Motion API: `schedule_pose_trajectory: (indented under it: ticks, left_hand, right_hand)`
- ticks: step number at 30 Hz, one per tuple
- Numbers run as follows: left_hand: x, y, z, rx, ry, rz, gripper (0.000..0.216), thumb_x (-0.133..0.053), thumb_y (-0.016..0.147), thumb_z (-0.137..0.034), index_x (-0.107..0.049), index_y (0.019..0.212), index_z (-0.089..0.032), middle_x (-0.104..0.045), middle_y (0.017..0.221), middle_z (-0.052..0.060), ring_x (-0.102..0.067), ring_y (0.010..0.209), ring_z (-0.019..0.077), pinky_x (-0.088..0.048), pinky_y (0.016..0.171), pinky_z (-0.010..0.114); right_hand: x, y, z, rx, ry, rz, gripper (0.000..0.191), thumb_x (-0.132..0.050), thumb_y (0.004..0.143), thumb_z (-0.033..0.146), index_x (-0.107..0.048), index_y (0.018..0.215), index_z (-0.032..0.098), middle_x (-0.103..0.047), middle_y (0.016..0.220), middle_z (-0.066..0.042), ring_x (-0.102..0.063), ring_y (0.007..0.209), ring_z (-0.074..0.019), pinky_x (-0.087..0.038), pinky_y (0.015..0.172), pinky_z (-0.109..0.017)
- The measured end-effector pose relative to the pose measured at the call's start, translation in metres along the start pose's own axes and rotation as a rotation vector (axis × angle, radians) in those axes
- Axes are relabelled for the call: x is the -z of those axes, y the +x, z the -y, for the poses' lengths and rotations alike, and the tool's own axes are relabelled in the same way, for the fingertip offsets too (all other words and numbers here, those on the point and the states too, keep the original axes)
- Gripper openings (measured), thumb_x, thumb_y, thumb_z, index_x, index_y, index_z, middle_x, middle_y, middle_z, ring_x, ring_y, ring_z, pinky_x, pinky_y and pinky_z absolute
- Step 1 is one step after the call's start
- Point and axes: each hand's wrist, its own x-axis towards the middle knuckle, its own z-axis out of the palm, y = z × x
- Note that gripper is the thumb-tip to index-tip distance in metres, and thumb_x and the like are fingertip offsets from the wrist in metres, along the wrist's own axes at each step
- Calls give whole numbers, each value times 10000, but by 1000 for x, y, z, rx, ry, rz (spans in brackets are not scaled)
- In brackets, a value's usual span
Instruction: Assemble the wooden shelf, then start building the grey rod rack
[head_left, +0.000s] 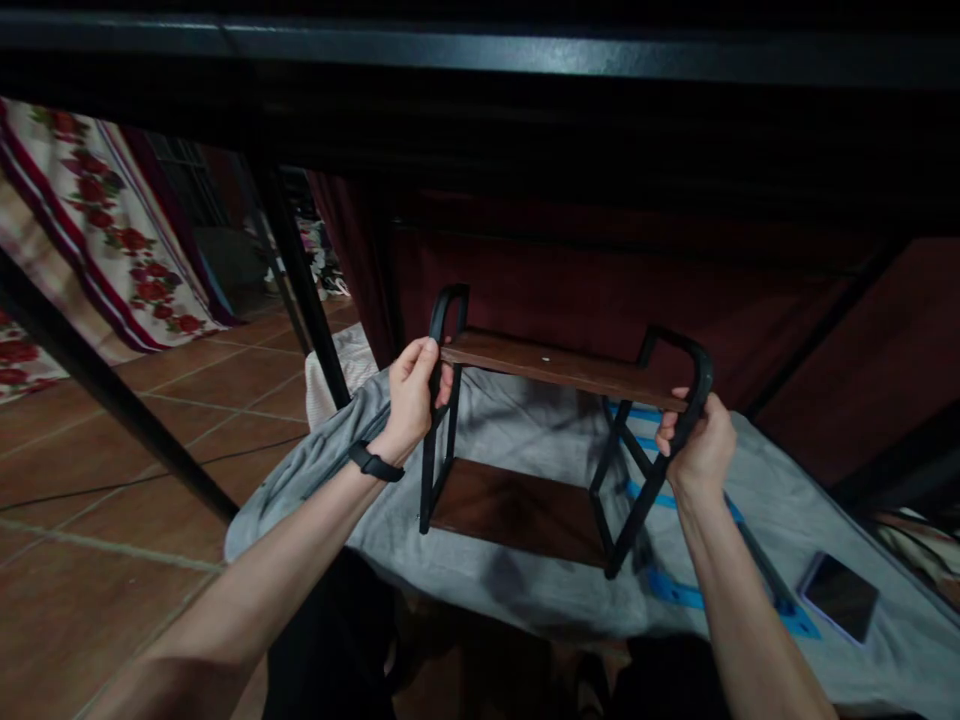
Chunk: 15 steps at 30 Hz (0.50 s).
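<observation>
A small two-tier shelf (551, 366) with brown wooden boards and a black metal frame stands upright on a grey cloth (525, 590). My left hand (412, 395) is wrapped round the frame's left upright, just below its curved top. A black band sits on that wrist. My right hand (697, 445) grips the frame's right curved end near the upper board. The lower board (517, 510) rests just above the cloth between the legs.
A phone (838, 597) lies face up on the cloth at the right, beside blue strips (679, 588). A dark bed frame (480, 60) spans overhead, its black legs (300, 275) at the left. Tiled floor (112, 470) and a floral cloth (112, 230) lie left.
</observation>
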Motion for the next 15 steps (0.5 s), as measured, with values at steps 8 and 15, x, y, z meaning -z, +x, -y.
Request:
schedule_pose_trajectory:
  ticks: [8,15]
  left_hand:
    - [23,-46,25,18,92,-139,438,-552,894,-612,-670,1017,-208,-584,535,-42,-455,365,84,-307,356,207]
    - [33,-69,37,22,121,-222,435,-537,901,-612,-678,919,-201,-567,493,-36,-456,364,91,-316,373,213]
  right_hand:
    - [14,-43,-27,104,-67,-108,346,-501,822,499,-647,868,189,-496,493,55,-440,352,-93,-321,309,-188]
    - [21,-59,-28,134,-76,-139,333,-492,839,483,-651,849,191,-488,483,52,-445,349,-109,-334,317,-222]
